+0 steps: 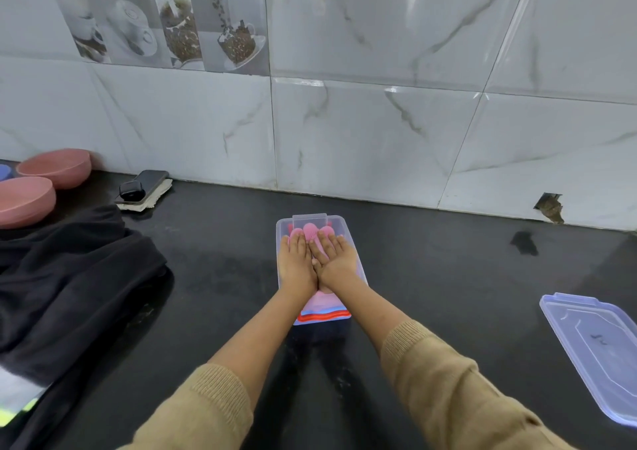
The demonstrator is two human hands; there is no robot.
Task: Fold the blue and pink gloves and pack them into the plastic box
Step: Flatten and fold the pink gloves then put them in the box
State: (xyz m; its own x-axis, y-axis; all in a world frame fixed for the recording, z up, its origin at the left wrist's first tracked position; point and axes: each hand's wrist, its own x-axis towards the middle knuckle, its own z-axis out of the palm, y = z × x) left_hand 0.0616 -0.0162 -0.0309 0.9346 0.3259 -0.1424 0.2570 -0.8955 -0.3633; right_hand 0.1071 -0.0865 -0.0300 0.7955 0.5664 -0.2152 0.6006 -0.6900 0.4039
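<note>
A clear plastic box (pixel 283 224) stands on the black counter in the middle of the view. A pink glove (pixel 312 232) lies inside it, its fingertips showing at the far end and its cuff (pixel 324 303) at the near end. A red and blue band (pixel 324 317) shows at the box's near edge; I cannot tell whether that is the blue glove. My left hand (pixel 297 263) and my right hand (pixel 337 260) lie flat, side by side, palms down on the pink glove, fingers extended.
The box's clear lid (pixel 599 349) lies on the counter at the right. A dark cloth (pixel 69 287) is heaped at the left, with two pink bowls (pixel 38 184) and a phone (pixel 144 186) behind it. The tiled wall (pixel 344 122) runs along the back.
</note>
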